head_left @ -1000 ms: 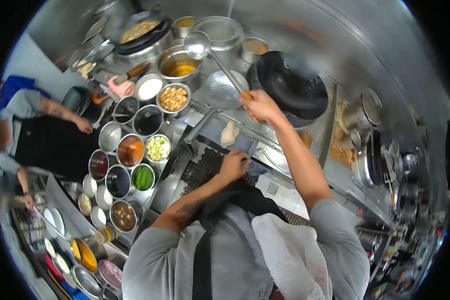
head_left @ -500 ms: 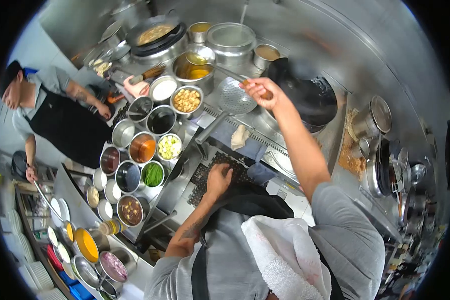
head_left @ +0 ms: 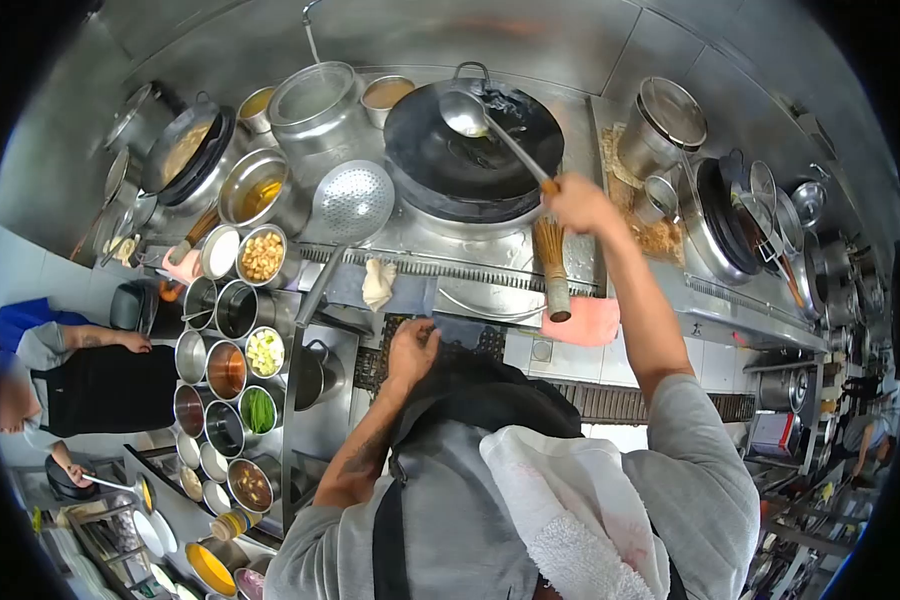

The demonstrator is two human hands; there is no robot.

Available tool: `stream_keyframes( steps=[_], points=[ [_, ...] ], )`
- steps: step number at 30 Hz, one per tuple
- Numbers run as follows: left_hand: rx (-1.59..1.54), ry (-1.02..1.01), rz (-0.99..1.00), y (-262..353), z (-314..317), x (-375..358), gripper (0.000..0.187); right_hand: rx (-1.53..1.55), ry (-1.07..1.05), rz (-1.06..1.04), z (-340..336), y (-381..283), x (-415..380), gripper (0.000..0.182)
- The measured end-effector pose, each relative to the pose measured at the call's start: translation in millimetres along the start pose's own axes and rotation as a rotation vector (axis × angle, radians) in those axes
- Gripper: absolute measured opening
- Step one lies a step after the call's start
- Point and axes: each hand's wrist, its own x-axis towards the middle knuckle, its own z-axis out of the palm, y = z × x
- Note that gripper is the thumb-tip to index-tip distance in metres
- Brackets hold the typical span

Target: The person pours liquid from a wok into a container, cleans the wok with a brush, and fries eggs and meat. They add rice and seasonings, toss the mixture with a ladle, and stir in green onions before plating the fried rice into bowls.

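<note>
My right hand [head_left: 582,205] is closed around the wooden handle end of a long ladle [head_left: 518,150]. The ladle's bowl is over the black wok [head_left: 460,185], which has a little liquid glistening inside. Just below that hand, a bamboo wok brush [head_left: 552,268] stands at the stove's front edge. My left hand [head_left: 413,352] hangs in front of the stove, fingers loosely curled and thumb apart, with nothing visible in it. A crumpled cloth [head_left: 378,284] lies on the stove's front ledge near it. Left of the wok rests a perforated skimmer [head_left: 354,200].
Metal pots of ingredients stand to the left, including diced yellow pieces [head_left: 263,256] and chopped greens [head_left: 258,410]. An oil pot [head_left: 255,190] and a large lidded pot [head_left: 315,105] sit behind. A co-worker [head_left: 100,375] stands at far left. Stacked pans [head_left: 725,220] are at right.
My view has turned to the right. The ladle has moved from over the oil pot to over the wok, still in my right hand. My left hand stays low before the stove.
</note>
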Motion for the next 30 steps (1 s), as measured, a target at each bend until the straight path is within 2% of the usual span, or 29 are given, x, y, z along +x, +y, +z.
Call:
stream_keyframes(
  steps=[1, 3, 5, 7, 9, 11, 13, 15, 17, 18, 19, 20, 21, 22, 23, 25, 27, 28, 30],
  points=[
    [0.006, -0.006, -0.001, 6, 7, 4, 0.027, 0.332, -0.099, 0.085, -8, 16, 15, 0.026],
    [-0.005, -0.070, 0.089, 21, 15, 6, 0.026, 0.543, -0.061, 0.042, 29, 68, 59, 0.027],
    [-0.043, -0.009, 0.104, 29, 16, 2, 0.026, -0.329, 0.647, -0.337, 122, 76, 67, 0.027],
    [-0.087, 0.042, 0.035, 32, 5, -9, 0.025, -0.082, 0.681, -0.550, 134, 74, 67, 0.023],
    [-0.037, 0.049, -0.060, 10, -3, -22, 0.026, 0.806, -0.082, -0.091, 102, -20, 8, 0.020],
    [-0.046, 0.078, -0.159, 8, -21, -35, 0.028, 1.084, -0.424, -0.107, 98, -66, 16, 0.017],
    [-0.026, 0.120, -0.189, -4, -32, -49, 0.028, 1.045, -0.585, -0.160, 109, -117, 32, 0.012],
    [0.026, 0.182, -0.238, -8, -50, -61, 0.028, 0.827, -0.586, -0.270, 144, -170, 63, 0.009],
    [0.009, 0.330, -0.305, -17, -64, -78, 0.028, 0.341, -0.422, -0.449, 181, -220, 100, 0.019],
    [-0.032, 0.420, -0.317, -26, -66, -90, 0.028, 0.051, -0.260, -0.562, 184, -249, 95, 0.032],
    [0.026, 0.430, -0.365, -33, -73, -103, 0.030, -0.141, -0.279, -0.687, 195, -270, 104, 0.036],
    [0.032, 0.481, -0.412, -34, -80, -117, 0.030, -0.223, -0.297, -0.695, 216, -285, 133, 0.034],
    [0.032, 0.516, -0.448, -45, -81, -131, 0.031, -0.200, -0.320, -0.739, 221, -296, 142, 0.036],
    [0.044, 0.569, -0.491, -48, -84, -144, 0.032, 0.005, -0.505, -0.610, 217, -308, 140, 0.041],
    [0.048, 0.597, -0.517, -50, -84, -157, 0.032, 0.183, -0.666, -0.497, 215, -310, 152, 0.035],
    [0.024, 0.620, -0.610, -52, -85, -177, 0.032, 0.342, -0.746, -0.286, 196, -310, 137, 0.019],
    [0.002, 0.628, -0.685, -52, -84, -188, 0.032, 0.485, -0.759, -0.201, 199, -292, 143, 0.017],
    [0.013, 0.629, -0.682, -54, -80, -192, 0.032, 0.468, -0.781, -0.211, 204, -284, 137, 0.017],
    [0.028, 0.592, -0.654, -63, -68, -186, 0.034, 0.666, -0.757, -0.225, 203, -258, 137, 0.020]
  ],
)
